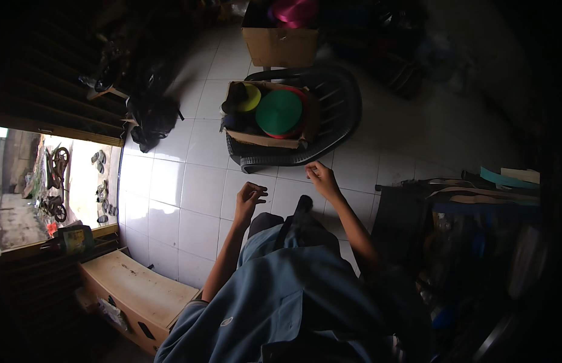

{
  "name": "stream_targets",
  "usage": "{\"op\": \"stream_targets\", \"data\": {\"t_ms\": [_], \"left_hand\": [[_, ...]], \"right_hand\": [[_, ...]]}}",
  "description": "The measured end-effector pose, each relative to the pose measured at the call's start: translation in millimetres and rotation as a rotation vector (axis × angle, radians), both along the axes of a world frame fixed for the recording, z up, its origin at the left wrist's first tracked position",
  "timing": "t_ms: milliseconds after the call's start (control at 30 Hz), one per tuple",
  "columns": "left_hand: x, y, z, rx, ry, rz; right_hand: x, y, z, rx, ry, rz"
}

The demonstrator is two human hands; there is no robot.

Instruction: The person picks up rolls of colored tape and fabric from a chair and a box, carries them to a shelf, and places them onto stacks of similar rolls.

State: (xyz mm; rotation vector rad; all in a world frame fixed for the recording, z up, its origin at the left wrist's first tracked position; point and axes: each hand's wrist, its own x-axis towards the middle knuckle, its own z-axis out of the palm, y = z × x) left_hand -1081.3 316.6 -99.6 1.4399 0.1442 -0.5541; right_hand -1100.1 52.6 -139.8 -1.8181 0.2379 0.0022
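My left hand (250,195) is raised over the tiled floor in front of my body, its fingers loosely bent and spread, with nothing visible in them. To its right and slightly farther out, my right hand (321,176) has its fingers drawn together. Whatever may be between those fingertips is too small to make out. Just beyond both hands stands a black plastic chair (347,112). On its seat is an open cardboard box (263,140) holding a green round roll (279,113), a yellow roll (252,97) and something red under the green one.
Behind the chair is another cardboard box (279,47) with a shiny pink bundle (295,12). A black plastic bag (152,118) lies left, near an open doorway (81,181). A wooden cabinet (139,278) stands at lower left. Dark, cluttered material (468,196) fills the right.
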Motion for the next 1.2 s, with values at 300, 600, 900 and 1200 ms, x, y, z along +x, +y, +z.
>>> {"op": "stream_targets", "data": {"t_ms": [300,600,900,1200], "left_hand": [[115.6,-11.9,-89.5,0.047,0.005,-0.268],[277.1,-36.4,-174.9,0.159,0.005,-0.303],[355.2,-42.3,-230.6,0.455,-0.125,-0.508],[338.2,-36.0,-308.4,0.378,-0.178,-0.380]], "right_hand": [[96.2,-14.1,-45.7,0.158,0.272,-0.081],[183.1,-14.6,-112.4,0.124,0.419,-0.359],[214.9,6.0,-158.1,-0.195,0.215,-0.445],[215.9,29.7,-156.2,-0.241,0.296,-0.568]]}}
